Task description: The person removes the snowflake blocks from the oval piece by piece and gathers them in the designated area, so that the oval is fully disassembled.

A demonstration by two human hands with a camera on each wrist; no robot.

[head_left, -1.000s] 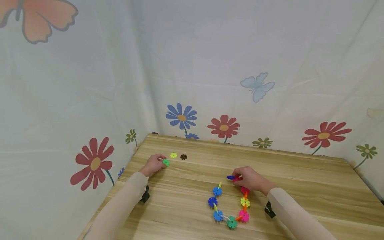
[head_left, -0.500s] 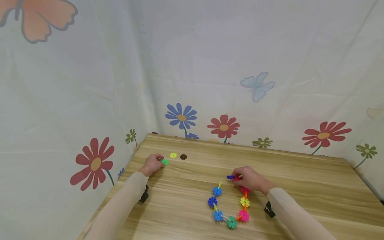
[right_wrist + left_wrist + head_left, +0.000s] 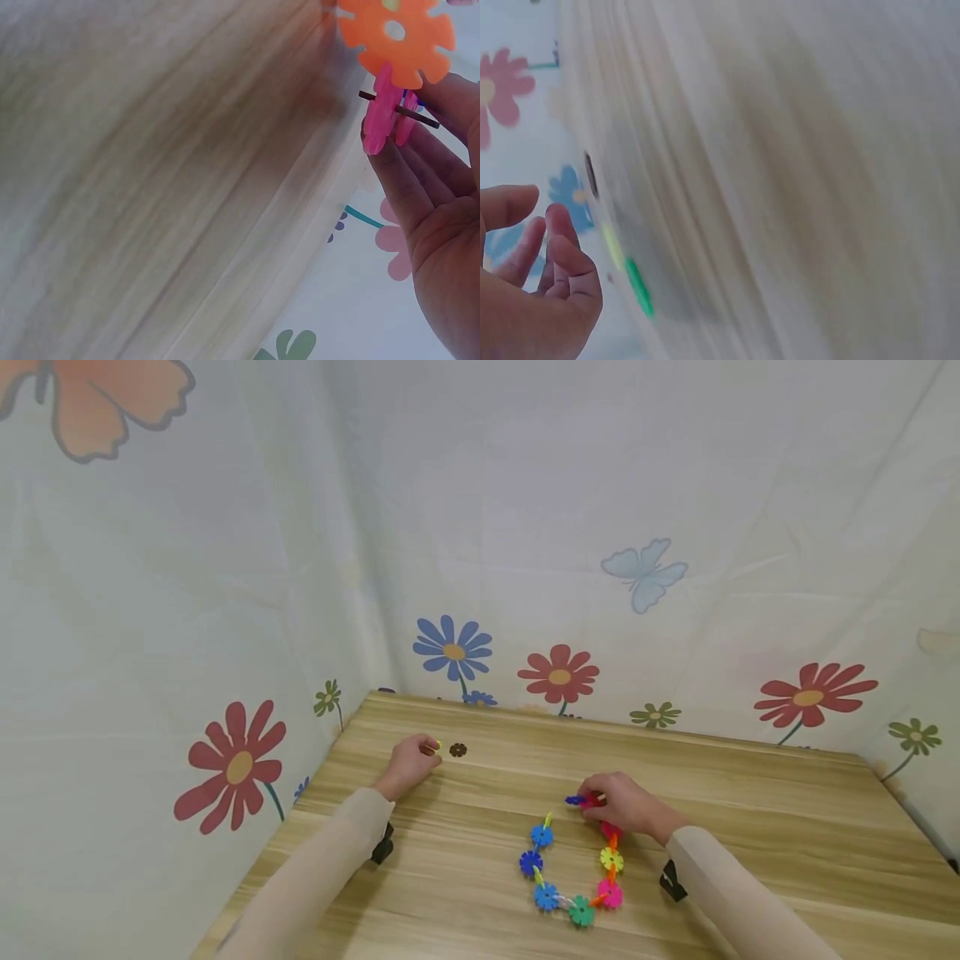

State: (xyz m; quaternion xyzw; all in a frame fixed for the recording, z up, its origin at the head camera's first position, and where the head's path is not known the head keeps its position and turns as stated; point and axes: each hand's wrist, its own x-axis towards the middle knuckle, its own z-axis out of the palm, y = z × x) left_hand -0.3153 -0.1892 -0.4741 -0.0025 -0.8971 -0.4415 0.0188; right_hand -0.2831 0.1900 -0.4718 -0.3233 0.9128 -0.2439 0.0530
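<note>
resting unjoined at ten o'clock from the chain (image 3: 581, 911), the green disc (image 3: 639, 287) now leaves the left hand (image 3: 410, 764) empty; the right hand (image 3: 626, 804) grips a pink disc (image 3: 590, 801).

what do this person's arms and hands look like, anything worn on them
The left hand and right hand are bare, with no gloves. Both arms are in long, plain, pale cream sleeves that reach about to the wrists. A small black blocky device shows below each sleeve near the wrist; how it is fastened can't be seen.
</note>
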